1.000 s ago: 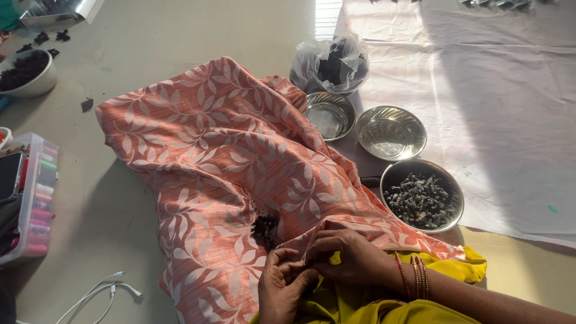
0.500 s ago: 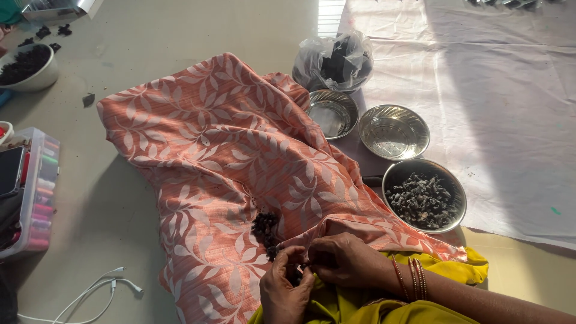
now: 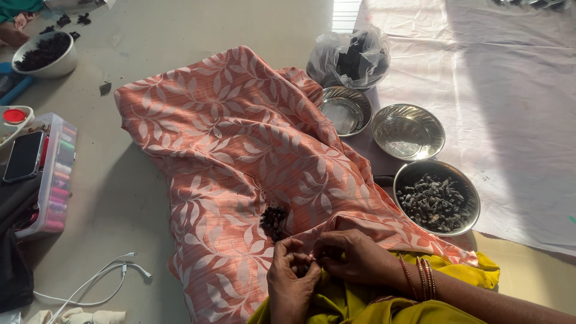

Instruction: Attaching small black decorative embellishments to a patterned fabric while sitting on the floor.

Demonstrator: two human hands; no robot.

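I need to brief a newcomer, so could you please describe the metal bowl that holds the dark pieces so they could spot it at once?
Start at the peach leaf-patterned cloth spread on the floor. Along its right edge sit three round steel bowls; the nearest, the filled steel bowl, alone holds dark shrivelled bits, while the other two are empty.

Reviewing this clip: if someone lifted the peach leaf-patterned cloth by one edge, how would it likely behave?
The peach cloth would probably sag limply, since it already lies in soft folds and ridges. It looks thin and light for its spread. The small dark pile resting on it, just beyond the left hand and right hand, would likely slide or scatter.
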